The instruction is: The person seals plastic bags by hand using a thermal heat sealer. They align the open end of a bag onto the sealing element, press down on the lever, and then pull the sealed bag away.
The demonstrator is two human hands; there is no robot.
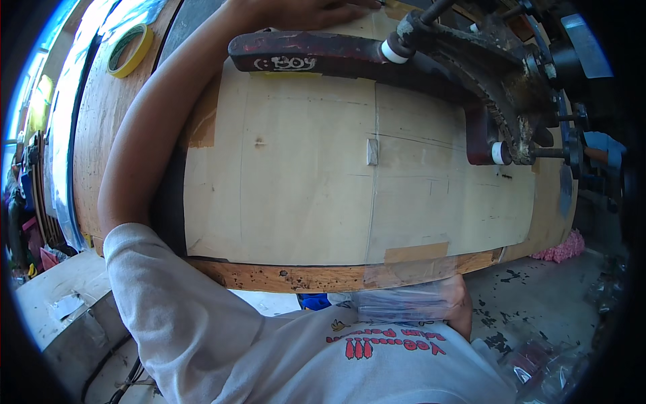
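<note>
My right hand (459,303) is closed on the edge of a stack of clear, flat plastic sheets (400,304), held between my shirt and the brown wooden table edge (282,277), fingers partly hidden; my left hand (303,15) reaches past a dark red metal bar (350,50), fingers stretched to the right, top cut off, can't tell if it pinches anything; a clear, thin plastic film (417,202) lies on the pale, flat wooden board (289,175) and overlaps its near edge; yellow tape ring (142,57) sits at far left.
</note>
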